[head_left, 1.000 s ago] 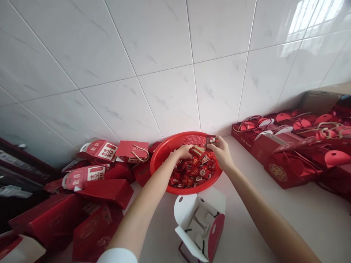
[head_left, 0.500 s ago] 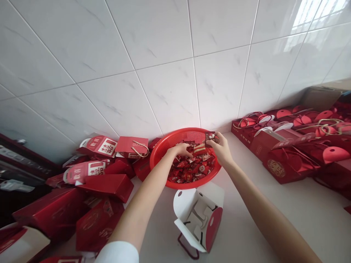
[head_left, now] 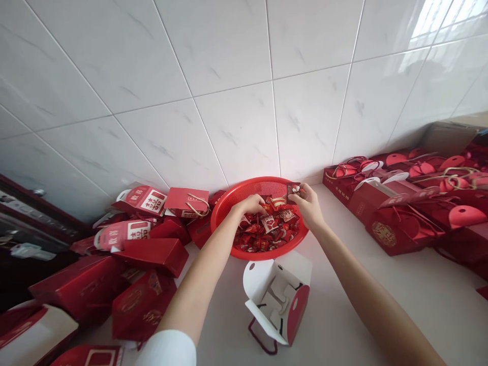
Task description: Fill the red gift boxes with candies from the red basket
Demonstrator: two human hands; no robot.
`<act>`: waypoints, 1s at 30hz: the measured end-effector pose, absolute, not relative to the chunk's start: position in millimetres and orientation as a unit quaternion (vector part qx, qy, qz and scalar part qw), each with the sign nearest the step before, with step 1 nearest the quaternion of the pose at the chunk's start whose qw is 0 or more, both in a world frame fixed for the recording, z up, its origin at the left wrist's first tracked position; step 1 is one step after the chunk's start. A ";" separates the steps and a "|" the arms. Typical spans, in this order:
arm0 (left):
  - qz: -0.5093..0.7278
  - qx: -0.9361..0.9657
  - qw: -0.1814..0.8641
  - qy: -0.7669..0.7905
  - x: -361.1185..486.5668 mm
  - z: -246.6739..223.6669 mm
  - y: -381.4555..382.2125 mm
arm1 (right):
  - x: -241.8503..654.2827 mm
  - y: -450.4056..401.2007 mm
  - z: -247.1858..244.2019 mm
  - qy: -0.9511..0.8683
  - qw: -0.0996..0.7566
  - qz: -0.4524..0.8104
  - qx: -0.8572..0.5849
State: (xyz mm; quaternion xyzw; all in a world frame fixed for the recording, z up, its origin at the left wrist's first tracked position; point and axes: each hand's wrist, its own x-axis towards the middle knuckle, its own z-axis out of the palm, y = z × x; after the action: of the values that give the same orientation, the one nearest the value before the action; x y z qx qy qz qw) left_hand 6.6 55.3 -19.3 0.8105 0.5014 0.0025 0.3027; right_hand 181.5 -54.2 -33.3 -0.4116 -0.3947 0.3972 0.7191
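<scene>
A red plastic basket holds a heap of small wrapped candies, mostly in red wrappers. Over its left part is my left hand, fingers curled and pressed together down at the candies; what they grip, if anything, is hidden. At the right rim, my right hand pinches a dark brown wrapped candy between thumb and fingers. A yellowish wrapped piece lies between the two hands. In front of the basket stands an opened gift box, white inside and red outside, with its flaps spread.
Red gift boxes are piled loosely on the left. More red boxes with cord handles stand in rows on the right. A white tiled wall rises behind the basket. A brown carton sits at the far right.
My left hand has drawn its fingers closer together at the candies, and several candies there have shifted. My right hand still holds the brown candy. The view has turned slightly left.
</scene>
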 end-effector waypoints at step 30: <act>0.407 0.693 0.476 0.357 33.8 5.8 23.1 | 187.3 -61.5 -23.7 -0.446 0.650 0.494 -0.368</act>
State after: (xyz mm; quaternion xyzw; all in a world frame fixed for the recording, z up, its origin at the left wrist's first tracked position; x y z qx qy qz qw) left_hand 33.8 23.1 5.8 0.6930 0.3569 0.4073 0.4759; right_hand 187.3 -61.5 -23.7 -0.3678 -0.4460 0.4936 0.6497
